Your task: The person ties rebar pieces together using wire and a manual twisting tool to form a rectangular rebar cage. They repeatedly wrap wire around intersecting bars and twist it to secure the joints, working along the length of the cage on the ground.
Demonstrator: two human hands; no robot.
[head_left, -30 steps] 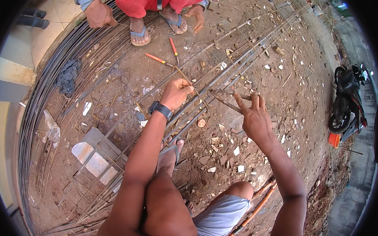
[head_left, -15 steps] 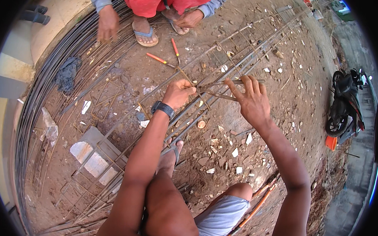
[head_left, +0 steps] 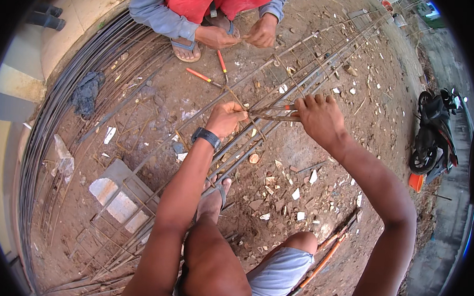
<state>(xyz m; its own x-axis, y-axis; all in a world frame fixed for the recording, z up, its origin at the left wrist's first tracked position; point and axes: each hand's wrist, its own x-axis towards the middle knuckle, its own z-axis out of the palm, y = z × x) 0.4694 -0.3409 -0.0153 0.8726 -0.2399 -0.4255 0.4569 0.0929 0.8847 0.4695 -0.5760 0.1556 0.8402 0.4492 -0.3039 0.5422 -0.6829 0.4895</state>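
Note:
Over a long rebar cage [head_left: 290, 92] lying slantwise across the ground, both my hands meet at one stirrup joint. In my right hand [head_left: 321, 118] are the handles of a pair of pincers [head_left: 275, 112], their jaws at the joint. My left hand [head_left: 226, 119], with a dark watch on the wrist, is closed in a pinch beside the jaws. What its fingertips hold is too small to make out, perhaps wire or the stirrup [head_left: 234, 96]. Another tool with red-orange handles [head_left: 199, 75] lies spread on the dirt beyond the cage.
Across from me a person in red trousers [head_left: 186, 0] squats, hands together. Bundled steel bars [head_left: 53, 108] curve along the left. A concrete block [head_left: 119, 196] sits under the cage's near end. Rubble and tile shards [head_left: 296, 194] litter the ground; a motorcycle [head_left: 430, 132] stands right.
My right hand has gone from spread fingers to a grip, bringing the pincer handles together. My right elbow has swung outward. The other person's hands have come together. My left hand barely moved.

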